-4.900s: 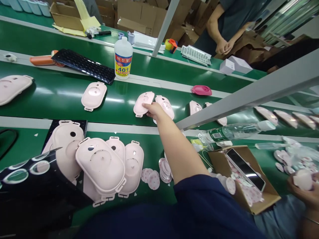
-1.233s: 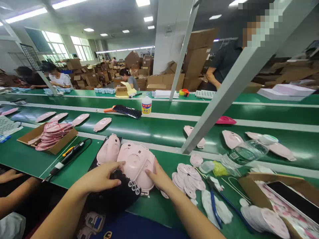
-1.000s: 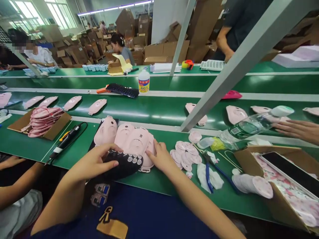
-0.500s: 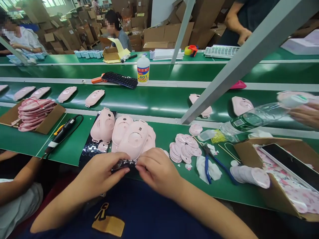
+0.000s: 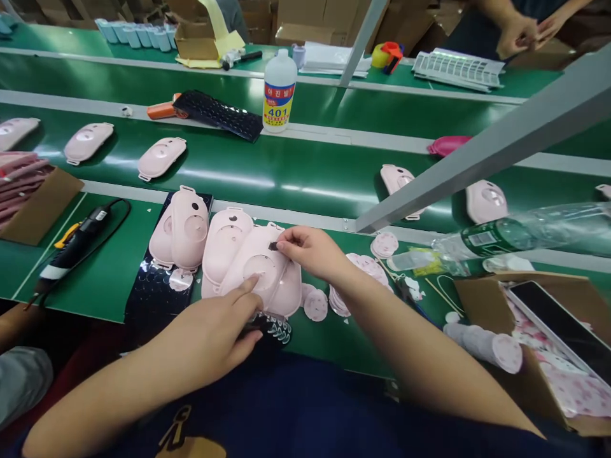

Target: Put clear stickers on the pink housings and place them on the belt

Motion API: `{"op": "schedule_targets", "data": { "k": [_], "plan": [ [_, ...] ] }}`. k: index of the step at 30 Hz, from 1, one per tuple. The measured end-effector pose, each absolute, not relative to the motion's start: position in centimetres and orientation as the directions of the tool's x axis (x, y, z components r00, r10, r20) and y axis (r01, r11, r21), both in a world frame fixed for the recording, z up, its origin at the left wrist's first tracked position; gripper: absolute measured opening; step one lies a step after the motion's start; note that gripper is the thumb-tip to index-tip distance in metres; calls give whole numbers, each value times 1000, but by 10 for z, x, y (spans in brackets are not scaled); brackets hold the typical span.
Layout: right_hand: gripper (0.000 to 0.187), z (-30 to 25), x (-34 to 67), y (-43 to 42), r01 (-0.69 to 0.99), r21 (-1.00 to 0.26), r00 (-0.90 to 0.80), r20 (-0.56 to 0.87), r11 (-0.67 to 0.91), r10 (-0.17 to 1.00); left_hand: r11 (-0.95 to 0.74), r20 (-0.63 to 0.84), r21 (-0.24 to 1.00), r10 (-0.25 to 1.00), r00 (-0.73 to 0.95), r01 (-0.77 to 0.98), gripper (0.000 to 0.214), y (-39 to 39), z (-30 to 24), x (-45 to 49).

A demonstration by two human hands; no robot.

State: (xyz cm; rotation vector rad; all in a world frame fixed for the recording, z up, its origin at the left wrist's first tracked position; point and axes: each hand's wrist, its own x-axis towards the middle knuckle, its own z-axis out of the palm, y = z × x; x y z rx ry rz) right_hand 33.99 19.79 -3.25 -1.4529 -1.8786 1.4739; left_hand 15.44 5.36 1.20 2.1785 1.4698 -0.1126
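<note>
My right hand (image 5: 315, 253) pinches a small black sticker (image 5: 273, 245) at the upper end of a pink plastic shell (image 5: 238, 277). The forefinger of my left hand (image 5: 210, 327) presses near the shell's round recess. Between the left thumb and other fingers is a dark sheet with curved marks (image 5: 280, 331), partly hidden by the hand. More pink shells (image 5: 224, 238) lie beneath and beside this one. To the left, overlapping shells (image 5: 188, 232) with dark oval spots rest on a black bubble-wrap sheet (image 5: 147, 296). Round printed discs (image 5: 315, 305) lie right of the shells.
A glue bottle (image 5: 279, 95) stands beyond the conveyor belt (image 5: 286, 165), which carries pink shells. A slanted metal post (image 5: 458, 149) crosses the right side. An electric screwdriver (image 5: 76, 245) lies left. Right are a plastic bottle (image 5: 491, 238) and a cardboard box (image 5: 568, 286) bearing a phone (image 5: 563, 331).
My right hand has left the sheet and moved up to the shell's upper end with a small black sticker. The left forefinger now touches the shell. The view has tilted down.
</note>
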Motion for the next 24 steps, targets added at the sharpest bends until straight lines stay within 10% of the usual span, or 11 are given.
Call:
{"op": "schedule_targets", "data": {
  "k": [24],
  "plan": [
    [10, -23, 334, 207, 620, -778, -408, -431, -102, 805, -427, -86, 409, 862, 500, 806, 15, 62, -5, 145]
  ]
}}
